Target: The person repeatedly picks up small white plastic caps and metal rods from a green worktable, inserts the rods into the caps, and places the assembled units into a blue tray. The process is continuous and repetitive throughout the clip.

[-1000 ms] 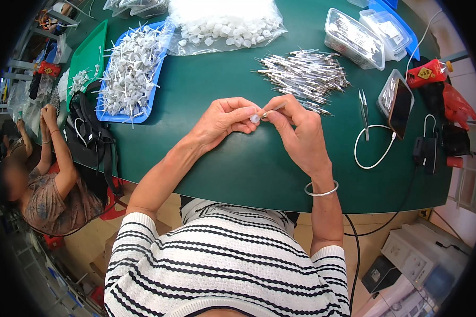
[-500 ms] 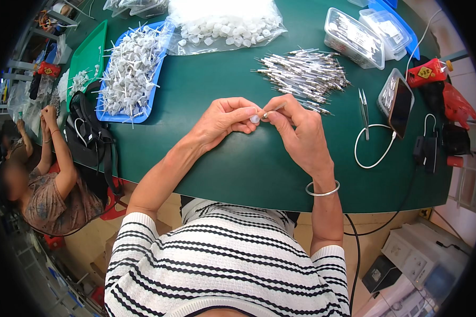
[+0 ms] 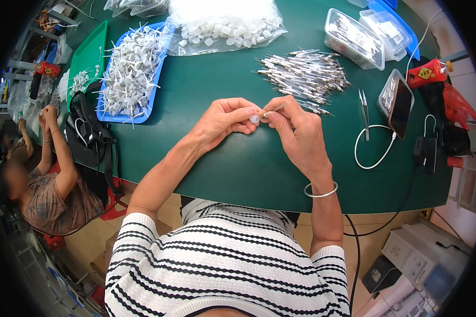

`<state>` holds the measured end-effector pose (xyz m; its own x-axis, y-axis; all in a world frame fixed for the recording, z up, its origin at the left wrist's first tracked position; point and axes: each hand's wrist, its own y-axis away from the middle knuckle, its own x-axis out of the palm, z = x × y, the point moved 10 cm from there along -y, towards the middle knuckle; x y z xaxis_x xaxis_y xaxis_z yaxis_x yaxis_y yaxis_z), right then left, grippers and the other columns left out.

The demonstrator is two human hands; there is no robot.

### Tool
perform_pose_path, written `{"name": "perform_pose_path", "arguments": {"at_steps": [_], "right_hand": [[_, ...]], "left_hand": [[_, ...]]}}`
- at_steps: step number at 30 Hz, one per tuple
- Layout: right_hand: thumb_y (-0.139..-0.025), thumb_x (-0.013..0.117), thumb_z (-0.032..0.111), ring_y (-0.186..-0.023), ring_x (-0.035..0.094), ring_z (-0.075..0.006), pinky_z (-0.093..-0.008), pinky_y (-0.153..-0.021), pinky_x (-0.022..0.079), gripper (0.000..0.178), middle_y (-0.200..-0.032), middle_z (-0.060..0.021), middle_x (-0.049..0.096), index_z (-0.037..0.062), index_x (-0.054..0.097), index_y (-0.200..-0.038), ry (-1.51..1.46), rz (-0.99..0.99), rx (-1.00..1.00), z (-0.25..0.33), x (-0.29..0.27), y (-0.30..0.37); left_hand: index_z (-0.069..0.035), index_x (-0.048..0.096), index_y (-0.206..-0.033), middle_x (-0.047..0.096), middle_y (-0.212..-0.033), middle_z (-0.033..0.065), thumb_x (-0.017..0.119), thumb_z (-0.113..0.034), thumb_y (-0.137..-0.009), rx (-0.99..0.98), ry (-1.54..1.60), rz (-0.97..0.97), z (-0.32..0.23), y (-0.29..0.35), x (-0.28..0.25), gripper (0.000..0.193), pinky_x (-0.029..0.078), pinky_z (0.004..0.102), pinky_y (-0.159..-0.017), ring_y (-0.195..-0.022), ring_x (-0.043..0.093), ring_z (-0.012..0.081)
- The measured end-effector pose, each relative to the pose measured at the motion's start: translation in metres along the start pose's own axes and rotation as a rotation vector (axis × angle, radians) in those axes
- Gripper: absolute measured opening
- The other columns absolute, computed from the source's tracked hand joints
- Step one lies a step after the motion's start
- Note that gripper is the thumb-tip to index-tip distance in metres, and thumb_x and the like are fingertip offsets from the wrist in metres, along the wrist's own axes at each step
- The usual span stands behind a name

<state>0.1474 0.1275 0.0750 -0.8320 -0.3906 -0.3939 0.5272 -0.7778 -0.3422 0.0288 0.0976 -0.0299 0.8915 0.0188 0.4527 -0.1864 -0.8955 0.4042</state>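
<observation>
Over the green table (image 3: 222,174), my left hand (image 3: 228,117) pinches a small white plastic cap (image 3: 255,119) between thumb and fingers. My right hand (image 3: 296,127) meets it fingertip to fingertip, closed on a thin metal pin whose end points at the cap; the fingers hide most of it. Beyond my right hand lies a heap of slim metal pins (image 3: 304,76). Farther back, an open clear bag (image 3: 222,16) spills loose white caps (image 3: 243,34). To the left, a blue tray (image 3: 152,100) is piled with caps with pins through them (image 3: 129,74).
Tweezers (image 3: 364,113) lie at the right beside a white cable (image 3: 357,153). A phone (image 3: 400,113) leans on a clear box (image 3: 388,87); another clear box (image 3: 354,38) of pins stands behind. A green tray (image 3: 92,47) and black bag (image 3: 87,127) are left, near a co-worker (image 3: 58,190).
My right hand has turned slightly at the wrist, its knuckles shifting a little. The left hand and the cap stay in place.
</observation>
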Motion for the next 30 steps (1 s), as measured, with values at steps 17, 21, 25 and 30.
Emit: {"name": "perform_pose_path", "arguments": {"at_steps": [17,21,25,30], "right_hand": [[-0.088,0.061,0.005,-0.055,0.060,-0.0266,-0.0336,-0.049,0.044,0.007,-0.065,-0.0116,0.059,0.0023,0.055,-0.093,0.056,-0.012,-0.032,0.0038,0.0019,0.0011],[-0.088,0.061,0.005,-0.054,0.059,-0.0265,-0.0336,-0.049,0.044,0.008,-0.065,-0.0115,0.059,0.0027,0.055,-0.092,0.070,-0.029,-0.055,0.0040,0.0016,0.0017],[-0.087,0.062,0.005,-0.054,0.059,-0.0269,-0.0338,-0.048,0.044,0.008,-0.065,-0.0113,0.059,0.0033,0.055,-0.091,0.108,-0.041,-0.058,0.0070,0.0010,0.0018],[-0.086,0.063,0.005,-0.054,0.059,-0.0266,-0.0337,-0.048,0.044,0.009,-0.066,-0.0113,0.060,0.0036,0.055,-0.090,0.112,-0.044,-0.060,0.0092,0.0011,0.0020]], "left_hand": [[-0.002,0.066,-0.091,0.066,-0.080,0.0067,0.063,-0.015,-0.090,-0.006,0.003,-0.010,-0.0005,0.0006,-0.0006,0.013,0.054,0.0211,-0.064,-0.069,0.063,0.0107],[-0.002,0.066,-0.091,0.066,-0.080,0.0066,0.063,-0.015,-0.091,-0.005,0.007,-0.004,-0.0009,0.0005,0.0002,0.013,0.054,0.0210,-0.064,-0.069,0.063,0.0104],[-0.002,0.065,-0.091,0.066,-0.081,0.0067,0.063,-0.016,-0.091,0.003,0.008,0.003,-0.0007,0.0002,0.0000,0.014,0.054,0.0209,-0.065,-0.069,0.064,0.0100],[-0.002,0.064,-0.092,0.066,-0.083,0.0067,0.063,-0.016,-0.091,0.012,0.019,0.014,-0.0005,0.0002,-0.0006,0.015,0.055,0.0211,-0.066,-0.069,0.064,0.0097]]}}
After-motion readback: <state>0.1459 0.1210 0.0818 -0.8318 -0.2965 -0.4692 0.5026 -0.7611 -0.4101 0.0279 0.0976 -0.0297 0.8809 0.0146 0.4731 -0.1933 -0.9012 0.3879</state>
